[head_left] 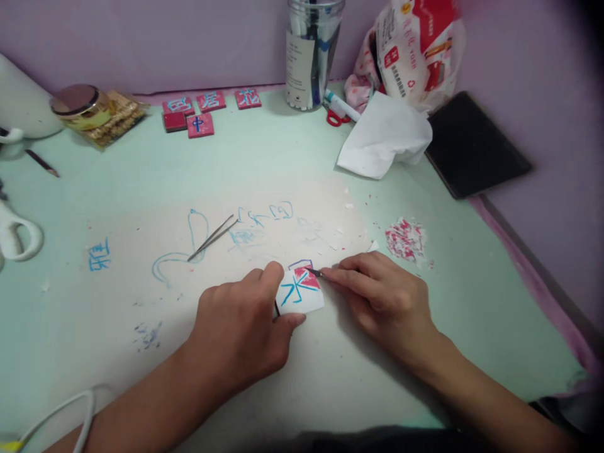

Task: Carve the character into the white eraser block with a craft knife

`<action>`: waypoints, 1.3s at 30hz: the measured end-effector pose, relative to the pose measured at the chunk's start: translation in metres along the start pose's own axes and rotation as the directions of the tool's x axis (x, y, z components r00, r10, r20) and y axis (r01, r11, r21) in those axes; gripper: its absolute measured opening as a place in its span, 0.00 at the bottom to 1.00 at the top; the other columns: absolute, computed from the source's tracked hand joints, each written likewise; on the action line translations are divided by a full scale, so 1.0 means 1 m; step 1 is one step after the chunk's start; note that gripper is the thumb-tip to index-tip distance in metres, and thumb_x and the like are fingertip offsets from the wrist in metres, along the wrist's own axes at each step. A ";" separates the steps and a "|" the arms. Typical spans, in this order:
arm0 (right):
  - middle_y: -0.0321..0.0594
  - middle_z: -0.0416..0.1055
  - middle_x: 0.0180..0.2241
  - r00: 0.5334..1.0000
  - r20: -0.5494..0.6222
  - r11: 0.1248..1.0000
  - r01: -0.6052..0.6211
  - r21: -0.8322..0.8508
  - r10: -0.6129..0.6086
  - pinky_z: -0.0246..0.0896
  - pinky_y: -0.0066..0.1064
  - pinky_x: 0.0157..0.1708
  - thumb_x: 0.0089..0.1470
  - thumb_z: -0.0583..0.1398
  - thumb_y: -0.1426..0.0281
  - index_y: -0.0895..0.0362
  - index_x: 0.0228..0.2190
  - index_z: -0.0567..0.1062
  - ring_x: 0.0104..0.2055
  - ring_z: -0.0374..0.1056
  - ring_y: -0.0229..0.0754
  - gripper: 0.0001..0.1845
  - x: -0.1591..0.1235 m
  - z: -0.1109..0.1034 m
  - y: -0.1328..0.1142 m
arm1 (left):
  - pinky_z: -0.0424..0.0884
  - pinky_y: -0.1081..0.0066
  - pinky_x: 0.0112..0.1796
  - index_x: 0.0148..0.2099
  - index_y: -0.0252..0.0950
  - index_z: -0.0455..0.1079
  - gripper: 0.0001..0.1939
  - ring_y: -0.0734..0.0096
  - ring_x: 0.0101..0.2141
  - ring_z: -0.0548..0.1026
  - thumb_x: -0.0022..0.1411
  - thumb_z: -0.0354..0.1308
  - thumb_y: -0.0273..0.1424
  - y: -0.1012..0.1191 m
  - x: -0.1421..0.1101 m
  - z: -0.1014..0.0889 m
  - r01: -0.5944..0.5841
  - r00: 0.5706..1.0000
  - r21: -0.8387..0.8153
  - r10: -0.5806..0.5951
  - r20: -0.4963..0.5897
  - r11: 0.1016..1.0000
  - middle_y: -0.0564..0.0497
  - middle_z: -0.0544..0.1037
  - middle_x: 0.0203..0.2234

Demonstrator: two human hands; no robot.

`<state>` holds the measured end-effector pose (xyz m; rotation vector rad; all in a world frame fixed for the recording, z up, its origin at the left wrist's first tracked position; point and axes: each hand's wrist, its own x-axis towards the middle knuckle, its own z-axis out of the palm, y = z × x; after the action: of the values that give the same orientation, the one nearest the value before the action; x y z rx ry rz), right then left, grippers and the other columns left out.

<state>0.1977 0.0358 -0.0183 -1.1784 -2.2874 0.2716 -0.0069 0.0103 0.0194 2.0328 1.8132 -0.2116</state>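
My left hand [245, 314] grips a small square tile [292, 299] by its left side, forefinger above and thumb at the lower edge. The tile's face is white with a character in blue strokes, and its upper right part shows pink. In my right hand [389, 302], pinched between the fingers, is a thin blade tool like a craft knife [314, 272]. Its tip meets the pink area; most of its handle is hidden by the fingers. Tweezers [212, 239] lie on the table, up and left of the tile.
A heap of pink and white shavings [406, 240] lies right of my right hand. Pink tiles with characters [201, 124], a jar of pens [314, 56], red-handled scissors [336, 118], a white tissue [384, 138] and a black tablet [476, 145] stand farther back. A pencil [42, 162] lies left.
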 end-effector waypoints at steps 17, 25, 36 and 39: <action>0.42 0.74 0.33 0.986 0.068 0.985 0.147 0.091 -0.153 0.64 0.29 0.30 0.49 0.53 0.83 0.57 0.39 0.77 0.35 0.69 0.40 0.19 0.010 0.003 0.010 | 0.56 0.67 0.24 0.43 0.40 0.59 0.13 0.54 0.29 0.76 0.59 0.50 0.41 0.006 -0.001 -0.006 0.032 0.998 0.040 -0.035 0.055 0.999 0.50 0.76 0.28; 0.40 0.74 0.33 0.982 0.161 0.983 0.068 0.169 -0.096 0.62 0.28 0.27 0.50 0.55 0.82 0.56 0.39 0.77 0.33 0.69 0.38 0.18 0.009 -0.007 0.010 | 0.59 0.67 0.26 0.45 0.39 0.60 0.14 0.54 0.32 0.77 0.60 0.51 0.40 0.011 -0.001 -0.014 0.077 0.988 0.033 -0.081 0.134 0.996 0.48 0.77 0.32; 0.40 0.75 0.33 0.996 0.061 0.995 0.053 0.079 -0.058 0.61 0.26 0.26 0.50 0.56 0.82 0.56 0.37 0.78 0.33 0.69 0.38 0.16 0.006 0.001 0.001 | 0.59 0.68 0.26 0.43 0.39 0.60 0.13 0.56 0.31 0.77 0.60 0.50 0.41 0.011 0.002 -0.014 0.064 0.986 0.060 -0.072 0.152 0.996 0.48 0.77 0.31; 0.40 0.75 0.33 0.996 0.063 0.995 0.058 0.084 -0.063 0.62 0.27 0.26 0.50 0.56 0.81 0.57 0.37 0.78 0.33 0.70 0.38 0.15 0.004 0.000 0.001 | 0.60 0.68 0.26 0.44 0.39 0.60 0.14 0.55 0.32 0.77 0.60 0.50 0.41 0.013 0.001 -0.015 0.082 0.987 0.066 -0.090 0.136 0.994 0.48 0.77 0.32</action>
<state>0.1966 0.0394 -0.0176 -1.0716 -2.3411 0.3832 0.0035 0.0163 0.0352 1.9288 1.8295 -0.4268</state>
